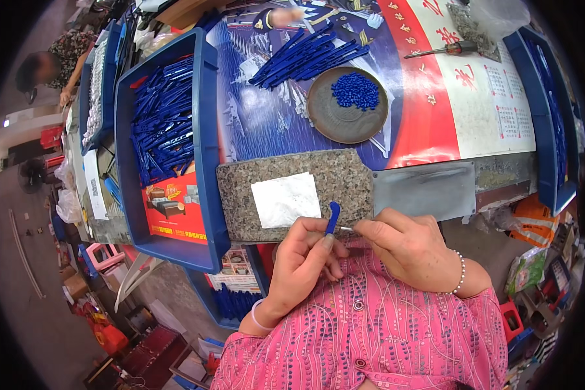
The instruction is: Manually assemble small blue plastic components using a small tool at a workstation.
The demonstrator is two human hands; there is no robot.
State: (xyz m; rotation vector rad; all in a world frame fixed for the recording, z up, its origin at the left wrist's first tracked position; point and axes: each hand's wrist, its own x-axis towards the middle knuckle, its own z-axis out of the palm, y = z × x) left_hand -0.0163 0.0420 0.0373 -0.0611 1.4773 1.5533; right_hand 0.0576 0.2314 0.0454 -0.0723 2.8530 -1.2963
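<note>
My left hand (303, 258) pinches a short blue pen part (332, 217) upright at the near edge of the bench. My right hand (403, 244) meets it from the right, fingertips closed on a thin metal piece (346, 229) that touches the blue part's lower end. Both hands hover just over my pink shirt, in front of a speckled stone slab (344, 175) with a white paper patch (285, 199). A round brown dish (335, 117) holding small blue caps (355, 90) sits farther back, next to a heap of blue pen barrels (309, 57).
A blue tray (205, 149) of blue barrels stands at left, another blue tray (552, 130) at right. A screwdriver (443, 50) lies on the poster-covered bench. A grey metal plate (425, 190) sits right of the slab. Another person (52, 65) works at far left.
</note>
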